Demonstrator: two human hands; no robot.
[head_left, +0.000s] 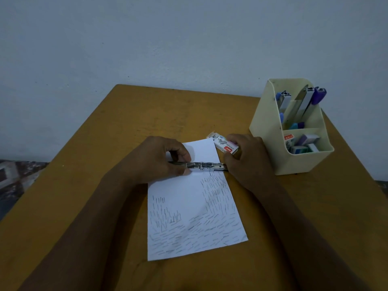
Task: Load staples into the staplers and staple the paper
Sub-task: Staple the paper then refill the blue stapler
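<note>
Both hands are on the open stapler, center frame!

The left hand pinches the left end of the stapler, which lies flat and opened out across the upper part of the paper on the yellow table. The right hand is curled at the stapler's right end, fingers touching a small staple box just above it, and I can't tell whether it grips either one. A cream desk organizer stands at right, holding more staplers.
</note>
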